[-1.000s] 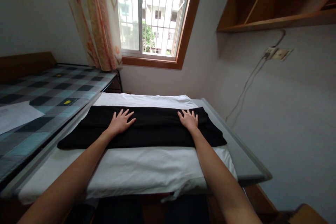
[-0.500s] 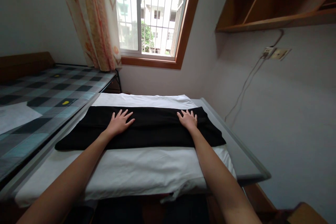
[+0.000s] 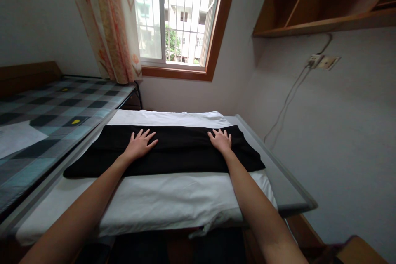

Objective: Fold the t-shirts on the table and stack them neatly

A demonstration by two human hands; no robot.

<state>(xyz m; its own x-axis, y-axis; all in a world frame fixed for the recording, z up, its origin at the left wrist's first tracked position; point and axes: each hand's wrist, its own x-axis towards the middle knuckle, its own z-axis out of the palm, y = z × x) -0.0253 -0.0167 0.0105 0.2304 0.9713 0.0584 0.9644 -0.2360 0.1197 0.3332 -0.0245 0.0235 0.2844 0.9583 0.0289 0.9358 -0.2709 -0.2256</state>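
The long folded black cloth lies across the white sheet that covers the grey worktop. The left hand rests flat on the cloth near its middle, fingers spread, gripping nothing. The right hand rests flat nearer the cloth's right end, also spread. A bed with a checked cover stands at the left.

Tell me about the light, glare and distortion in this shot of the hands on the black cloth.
Head view: the barred window glares, nearly blown out, while the pale wall is dim; head view: the black folded cloth reads as a flat dark mass with little fold detail under the open left hand and right hand; head view: the wide lens stretches both forearms toward the bottom corners.
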